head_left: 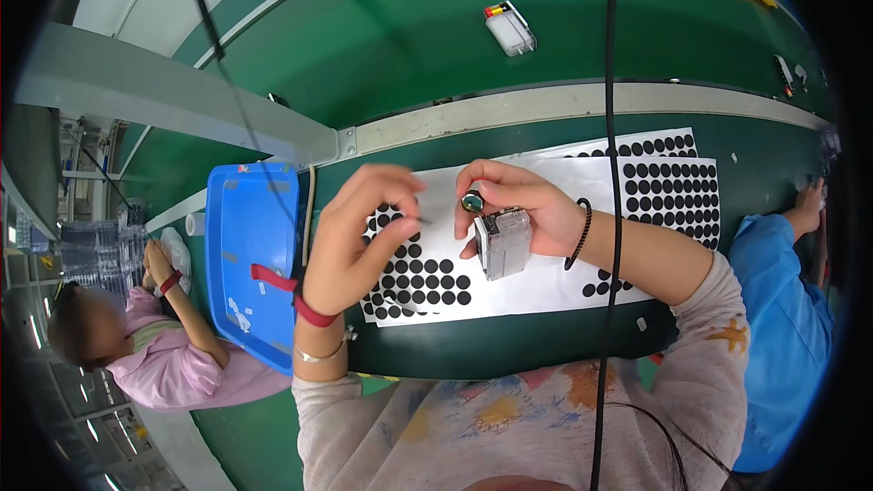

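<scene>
My right hand [532, 205] is closed around a small clear plastic case [506, 244], holding it tilted above the white sheets. A shiny dark-green round part [472, 201] sits by the thumb and index finger, at the case's upper end. To the left, my left hand [364, 232] is curled, with a small dark piece [424, 221] at its thumb tip, blurred and seen nearly edge-on. Beneath both hands lie white sheets [546, 295] with rows of black round stickers [427, 282]; some places on the top sheet are bare.
A blue tray [216, 255] with small clear scraps stands left of the sheets. Beyond a pale rail [564, 102], another white case [510, 32] lies on the green surface. A black cable [611, 173] hangs across the view. People sit left, in pink [173, 359], and right, in blue [777, 291].
</scene>
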{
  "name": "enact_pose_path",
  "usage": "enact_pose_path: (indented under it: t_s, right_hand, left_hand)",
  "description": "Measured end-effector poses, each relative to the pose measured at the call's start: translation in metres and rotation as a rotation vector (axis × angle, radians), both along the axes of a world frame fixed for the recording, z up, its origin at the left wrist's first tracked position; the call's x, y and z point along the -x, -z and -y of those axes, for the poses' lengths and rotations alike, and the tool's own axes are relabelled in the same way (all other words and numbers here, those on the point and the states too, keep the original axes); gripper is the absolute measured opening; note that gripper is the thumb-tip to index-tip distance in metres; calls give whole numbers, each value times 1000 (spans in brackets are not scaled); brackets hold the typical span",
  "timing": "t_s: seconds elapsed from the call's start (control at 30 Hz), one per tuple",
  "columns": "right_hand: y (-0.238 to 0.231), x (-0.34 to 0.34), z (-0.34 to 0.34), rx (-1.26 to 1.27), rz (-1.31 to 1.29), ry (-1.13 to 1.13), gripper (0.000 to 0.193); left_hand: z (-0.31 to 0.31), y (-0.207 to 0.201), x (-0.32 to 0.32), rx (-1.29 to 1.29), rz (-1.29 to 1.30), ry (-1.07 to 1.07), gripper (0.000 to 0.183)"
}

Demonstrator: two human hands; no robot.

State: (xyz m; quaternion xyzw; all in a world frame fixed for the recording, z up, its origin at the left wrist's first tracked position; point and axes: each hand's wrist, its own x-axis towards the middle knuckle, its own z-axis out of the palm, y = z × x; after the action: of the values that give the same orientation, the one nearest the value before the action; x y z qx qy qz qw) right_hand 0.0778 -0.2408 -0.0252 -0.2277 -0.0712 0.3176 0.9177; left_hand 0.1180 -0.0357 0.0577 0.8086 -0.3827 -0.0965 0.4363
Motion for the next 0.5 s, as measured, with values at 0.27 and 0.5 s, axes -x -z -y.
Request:
enact_pose_path:
  t_s: [0.27,0.5]
  right_hand:
    - [6,0,-5,22,-28,129,24]
    - [3,3,-6,21,-83,177,26]
  left_hand:
    - [31,10,-7,-25,273,90,16]
    - [31,13,-6,-59,365,57,15]
